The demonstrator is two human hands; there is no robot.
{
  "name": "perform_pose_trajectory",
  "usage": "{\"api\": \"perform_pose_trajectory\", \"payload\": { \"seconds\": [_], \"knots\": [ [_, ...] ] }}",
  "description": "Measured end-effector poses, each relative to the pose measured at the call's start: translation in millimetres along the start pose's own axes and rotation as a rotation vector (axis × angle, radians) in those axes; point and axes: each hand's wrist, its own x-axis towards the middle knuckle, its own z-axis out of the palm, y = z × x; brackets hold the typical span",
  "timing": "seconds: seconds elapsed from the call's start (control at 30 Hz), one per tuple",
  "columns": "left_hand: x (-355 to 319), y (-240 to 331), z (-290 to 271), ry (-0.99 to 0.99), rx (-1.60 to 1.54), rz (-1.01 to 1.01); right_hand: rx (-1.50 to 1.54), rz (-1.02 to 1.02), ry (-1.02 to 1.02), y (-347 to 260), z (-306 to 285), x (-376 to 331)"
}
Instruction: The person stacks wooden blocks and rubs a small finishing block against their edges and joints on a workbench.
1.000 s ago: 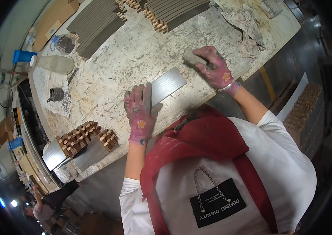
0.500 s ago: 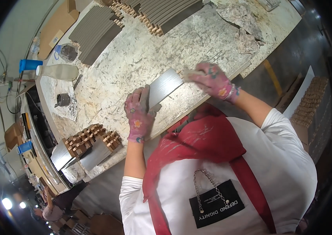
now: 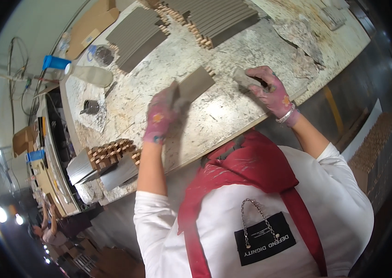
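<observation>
My left hand [image 3: 159, 116], in a pink flowered glove with grey fingertips, grips one end of a flat grey rectangular plate [image 3: 197, 84]. The plate is tilted above the worktable [image 3: 223, 116], and small wooden stubs show at its far end. To its right, apart from it, my right hand [image 3: 273, 92], gloved alike, is closed on a small grey pad [image 3: 243, 78]. Whether the pad is cloth or a block I cannot tell. Part of the plate is hidden under my left fingers.
Two stacks of similar grey plates [image 3: 138, 39] [image 3: 219, 21] lie at the far side. Silvery plates with wooden stubs [image 3: 122, 172] stand near left. A whitish bottle [image 3: 89, 75], a blue container [image 3: 56, 62] and cardboard [image 3: 94, 28] are far left; crumpled sheets [image 3: 300, 39] lie far right.
The plate's visible face has gone from shiny silver to dull grey as my left hand tilts it. My right hand has drawn away rightward from its end. The view has shifted.
</observation>
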Motion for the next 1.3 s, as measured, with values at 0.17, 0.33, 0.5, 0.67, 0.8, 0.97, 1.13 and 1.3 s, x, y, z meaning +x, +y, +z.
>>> {"api": "perform_pose_trajectory", "payload": {
  "seconds": [0.17, 0.33, 0.5, 0.67, 0.8, 0.97, 1.13, 1.3],
  "knots": [
    [-16, 7, 40, 0.182, 0.021, -0.136, -0.001, 0.004, -0.094, -2, 23, 6],
    [-81, 68, -29, 0.162, -0.014, -0.041, 0.021, 0.073, -0.076, 29, 11, 22],
    [-203, 31, -112, 0.239, 0.209, -0.160, 0.198, 0.175, -0.108, 30, 23, 44],
    [-271, -4, -131, 0.110, 0.431, -0.466, 0.178, 0.089, -0.304, 3, 69, 47],
    [-284, -23, -111, 0.182, 0.384, -0.549, 0.157, 0.150, -0.380, -11, 75, 42],
    [-240, 32, -100, 0.379, 0.232, -0.427, 0.155, 0.204, -0.228, 16, 55, 32],
    [-105, 57, -43, 0.566, -0.196, -0.008, 0.342, 0.362, -0.084, 28, 39, 26],
    [44, 65, 8, 0.484, -0.312, 0.211, 0.821, 0.663, 0.019, 46, 13, 11]
  ]
}}
